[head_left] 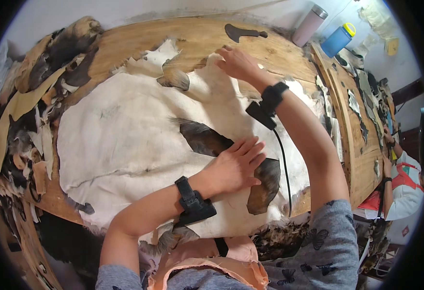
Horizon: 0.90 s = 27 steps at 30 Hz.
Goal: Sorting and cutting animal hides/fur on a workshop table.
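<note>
A large pale animal hide (115, 130) lies spread over the wooden table, skin side up, with ragged edges and some fur along them. My left hand (236, 164) rests flat on it, fingers stretched out. Beside that hand lie two dark furry pieces of hide (203, 136), one at its left and one (265, 188) at its right, partly under the fingers. Farther off, my right hand (238, 63) is closed on the hide's far edge, where the skin draws to a point; its fingertips are partly hidden. A tuft of brown fur (175, 79) shows left of it.
A dark broad-bladed knife (241, 33) lies at the table's (192, 31) back. A pink bottle (310, 25) and a blue bottle with a yellow lid (338, 40) stand at the back right. Hide scraps (33, 116) pile up at left. A co-worker (403, 179) is at far right.
</note>
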{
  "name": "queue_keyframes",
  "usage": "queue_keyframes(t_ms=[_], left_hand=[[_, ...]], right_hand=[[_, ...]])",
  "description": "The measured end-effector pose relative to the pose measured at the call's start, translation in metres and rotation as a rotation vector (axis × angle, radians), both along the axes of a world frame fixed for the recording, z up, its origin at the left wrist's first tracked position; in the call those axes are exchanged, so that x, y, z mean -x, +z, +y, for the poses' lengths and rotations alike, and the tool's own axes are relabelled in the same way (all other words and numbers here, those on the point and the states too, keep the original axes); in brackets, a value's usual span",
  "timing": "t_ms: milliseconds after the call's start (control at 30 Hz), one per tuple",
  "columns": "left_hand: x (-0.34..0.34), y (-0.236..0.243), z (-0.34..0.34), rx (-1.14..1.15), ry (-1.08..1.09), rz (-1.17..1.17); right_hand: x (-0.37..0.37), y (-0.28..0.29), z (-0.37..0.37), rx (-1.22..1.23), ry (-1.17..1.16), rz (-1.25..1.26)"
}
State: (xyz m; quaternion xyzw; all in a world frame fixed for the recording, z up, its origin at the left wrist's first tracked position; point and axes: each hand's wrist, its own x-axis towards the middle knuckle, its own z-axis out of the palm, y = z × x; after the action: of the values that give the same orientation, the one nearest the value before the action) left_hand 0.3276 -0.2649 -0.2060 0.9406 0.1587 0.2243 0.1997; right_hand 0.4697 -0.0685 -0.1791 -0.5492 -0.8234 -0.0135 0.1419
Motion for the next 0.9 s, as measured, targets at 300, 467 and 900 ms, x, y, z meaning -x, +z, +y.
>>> queue_keyframes(t_ms=[300,467,900], left_hand=[[0.003,0.008,0.014,0.115,-0.077,0.049],[0.000,0.013,0.013,0.234,-0.068,0.132],[-0.002,0.013,0.013,0.376,-0.063,0.037]], right_hand=[[-0.007,-0.035,0.056,-0.063,0.131,-0.111],[-0.040,-0.053,0.080,-0.199,0.171,-0.149],[-0.038,-0.033,0.098,-0.162,0.155,-0.163]])
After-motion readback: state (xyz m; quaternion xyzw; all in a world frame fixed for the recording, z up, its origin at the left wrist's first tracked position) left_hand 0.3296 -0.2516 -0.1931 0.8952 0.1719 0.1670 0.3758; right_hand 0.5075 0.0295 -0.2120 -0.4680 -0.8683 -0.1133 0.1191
